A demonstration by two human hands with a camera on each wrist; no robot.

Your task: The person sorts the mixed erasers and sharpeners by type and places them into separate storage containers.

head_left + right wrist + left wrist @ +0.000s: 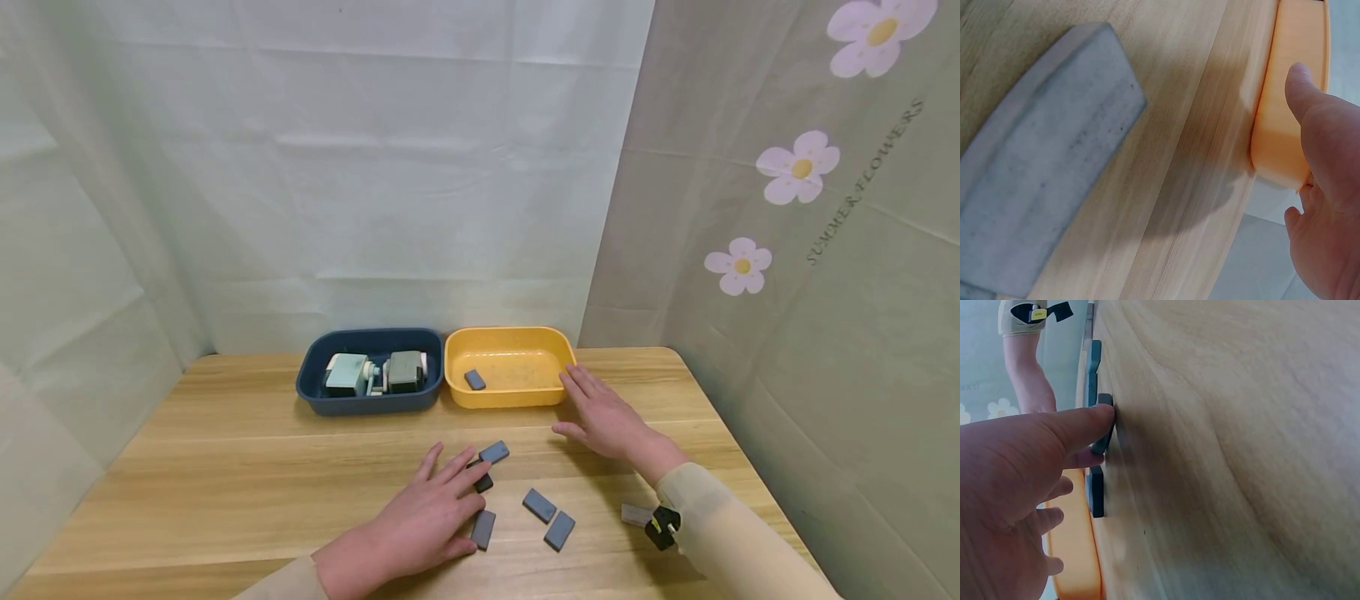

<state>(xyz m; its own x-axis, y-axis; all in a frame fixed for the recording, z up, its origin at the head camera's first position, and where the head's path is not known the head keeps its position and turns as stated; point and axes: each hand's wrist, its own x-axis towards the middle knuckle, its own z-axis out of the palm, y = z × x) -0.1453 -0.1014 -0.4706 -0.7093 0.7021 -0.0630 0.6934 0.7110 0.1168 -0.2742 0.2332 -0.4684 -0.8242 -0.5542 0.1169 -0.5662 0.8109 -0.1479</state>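
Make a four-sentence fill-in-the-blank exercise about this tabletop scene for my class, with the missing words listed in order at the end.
1. In the head view, the neighbouring bin left of the yellow bin is coloured ____.
2. The number of gray blocks inside the yellow bin is ____.
3. Of the person's two hands, the hand nearest the yellow bin is the ____ one.
4. The tabletop shows a grain like that of ____.

Missing words: blue; one; right; wood.
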